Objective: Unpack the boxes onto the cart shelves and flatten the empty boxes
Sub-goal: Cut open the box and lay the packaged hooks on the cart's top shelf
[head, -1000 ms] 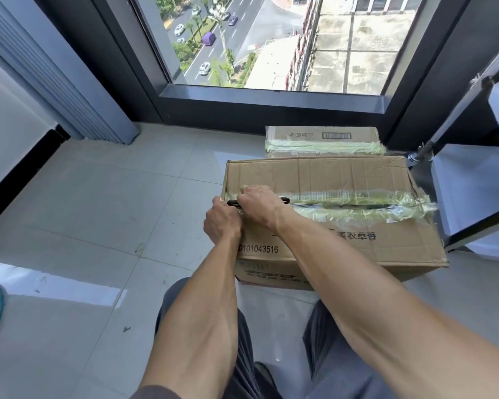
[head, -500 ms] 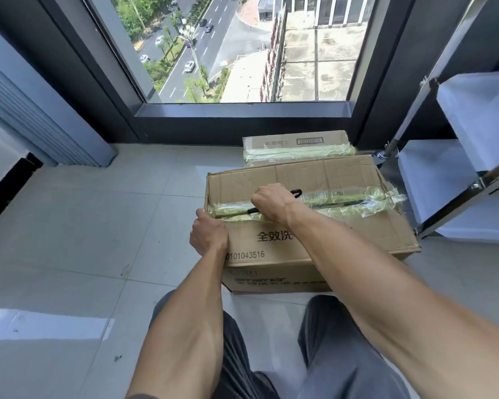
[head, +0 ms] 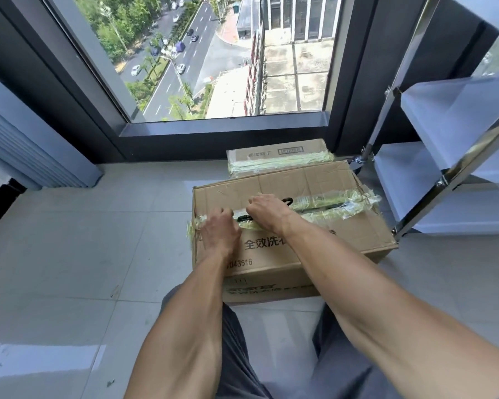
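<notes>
first, at the far left, a ribbed grey panel (head: 35, 151) stood against the wall, with grey floor tiles (head: 78, 249) spreading out before it. your left hand (head: 220, 232) lay on the near-left top edge of the large cardboard box (head: 308, 251), fingers spread and pressed flat on the torn tape (head: 343, 203) at the seam, gripping nothing. your right hand (head: 267, 210) sat just beside it on the seam, fingers curled round a black tool (head: 285, 202); its ends showed on either side of the hand. what kind of tool it was could not be told. the large cardboard box rested on the floor in front of your knees, flaps closed, tape split along part of the seam. a smaller taped box (head: 277, 155) sat directly behind it, touching it, below the window (head: 222, 59). to the right, the cart (head: 455, 174) stood just beside the large box, its white shelves held in a chrome frame.
</notes>
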`<state>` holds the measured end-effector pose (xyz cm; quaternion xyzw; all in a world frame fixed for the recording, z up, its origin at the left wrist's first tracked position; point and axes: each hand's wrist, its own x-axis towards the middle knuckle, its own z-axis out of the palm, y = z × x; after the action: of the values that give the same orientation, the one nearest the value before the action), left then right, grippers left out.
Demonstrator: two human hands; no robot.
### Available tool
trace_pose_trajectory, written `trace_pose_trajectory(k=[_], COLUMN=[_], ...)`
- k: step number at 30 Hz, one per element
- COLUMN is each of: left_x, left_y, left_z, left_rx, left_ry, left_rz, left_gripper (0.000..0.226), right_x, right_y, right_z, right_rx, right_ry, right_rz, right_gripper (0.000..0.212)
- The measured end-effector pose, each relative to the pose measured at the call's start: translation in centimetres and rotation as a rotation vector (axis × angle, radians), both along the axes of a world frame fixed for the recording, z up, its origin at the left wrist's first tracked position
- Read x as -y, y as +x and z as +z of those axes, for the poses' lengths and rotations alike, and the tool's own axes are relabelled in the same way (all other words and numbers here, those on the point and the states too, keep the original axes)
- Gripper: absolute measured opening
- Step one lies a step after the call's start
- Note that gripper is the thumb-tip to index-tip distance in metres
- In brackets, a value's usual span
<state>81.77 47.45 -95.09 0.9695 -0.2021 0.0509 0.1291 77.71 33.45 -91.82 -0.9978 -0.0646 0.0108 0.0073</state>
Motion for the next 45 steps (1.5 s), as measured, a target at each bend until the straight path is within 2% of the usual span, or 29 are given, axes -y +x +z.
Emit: trace_pose_trajectory(k=[3,9,13,17,24,30,34,37,40,45], left_x=[0.4,-0.3,0.4,1.9,6.1,7.4,8.2,9.2,9.7,10.0], left_y=[-0.7,-2.2,-2.8,-3.2,-4.8,-5.2,-4.2,-3.3,-3.0,-4.1], left_z=[-0.9,-1.1,-1.1,-0.3,0.1,0.0,1.4,2.8,3.3,4.2], left_rx=[-0.066,-0.08,-0.075,-0.061,-0.066,-0.121,-0.204,-0.249,-0.269,-0.246], left_ry=[-0.01,0.011,0.064,0.105,0.002,0.014,0.002,0.07,0.111,0.033], left_rz=[0.047,0.04,0.075,0.141,-0.188,-0.197,-0.143,-0.112,-0.074,0.014], left_gripper=[0.018,0.014,0.007,0.014,0.016,0.023,0.037,0.043,0.038,0.034], right_x=[-0.1,-0.3,3.8,6.2,6.7,10.1,13.2,14.1,13.9,12.8], right_y=[-0.5,-1.1,-2.9,-4.9,-3.5,-5.4,-7.7,-8.3,-7.9,-7.1], right_z=[-0.3,0.2,0.3,0.2,1.9,1.9,1.6,1.9,2.2,2.8], right_rx=[-0.013,-0.045,-0.11,-0.087,-0.13,-0.174,-0.214,-0.233,-0.235,-0.25], right_ry=[0.014,-0.024,-0.056,-0.111,-0.145,-0.209,-0.3,-0.345,-0.427,-0.539], right_rz=[-0.022,-0.06,-0.183,-0.166,-0.132,-0.201,-0.334,-0.403,-0.432,-0.5], right_gripper=[0.018,0.019,0.016,0.02,0.021,0.021,0.018,0.025,0.029,0.031])
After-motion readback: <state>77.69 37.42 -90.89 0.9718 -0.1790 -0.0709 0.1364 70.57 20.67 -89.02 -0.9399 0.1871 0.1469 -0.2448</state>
